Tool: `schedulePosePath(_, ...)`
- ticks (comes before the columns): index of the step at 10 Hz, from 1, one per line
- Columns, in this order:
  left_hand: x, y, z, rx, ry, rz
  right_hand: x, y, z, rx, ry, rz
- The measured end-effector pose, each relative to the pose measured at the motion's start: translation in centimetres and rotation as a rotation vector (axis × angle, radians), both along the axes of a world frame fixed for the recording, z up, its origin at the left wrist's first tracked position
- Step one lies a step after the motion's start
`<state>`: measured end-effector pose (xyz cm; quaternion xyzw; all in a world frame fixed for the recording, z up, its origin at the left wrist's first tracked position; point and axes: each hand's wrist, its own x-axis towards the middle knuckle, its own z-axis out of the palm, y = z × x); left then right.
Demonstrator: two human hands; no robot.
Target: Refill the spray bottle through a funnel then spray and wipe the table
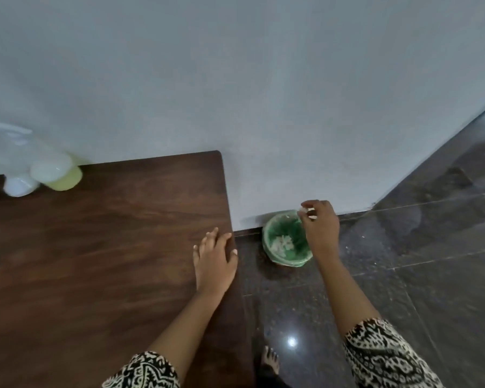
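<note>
- Our left hand [214, 256] lies flat at the right edge of the worktop [95, 247].
- Our right hand [318, 228] pinches a white wad [303, 210] above the bin [268, 246]; wiping seems done.

The table [95, 261] is dark brown wood with streaky grain, smooth, with a dull sheen. At its far left edge the blurred bottles [59, 175] look like translucent plastic, milky white and pale yellow. The wall [263, 79] is matt, faintly mottled paint. The floor [431, 275] is dark speckled stone tile, polished and glossy, mirroring a lamp. The bin liner [272, 233] is thin, crinkled green plastic. The white scrap [303, 210] pinched in the right hand [319, 228] looks like crumpled paper. The sleeve [384, 357] is matt printed cloth.
</note>
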<state>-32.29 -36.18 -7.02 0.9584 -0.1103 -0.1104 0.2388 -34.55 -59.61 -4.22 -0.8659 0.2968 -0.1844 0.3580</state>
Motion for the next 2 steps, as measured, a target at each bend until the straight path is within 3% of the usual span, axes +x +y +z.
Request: schedulePosePath(2, -0.5, -1.4, -2.5, 0.079, -0.169, 0.064, 2.8, -6.8, -6.8, -0.127, 0.339, 0.204)
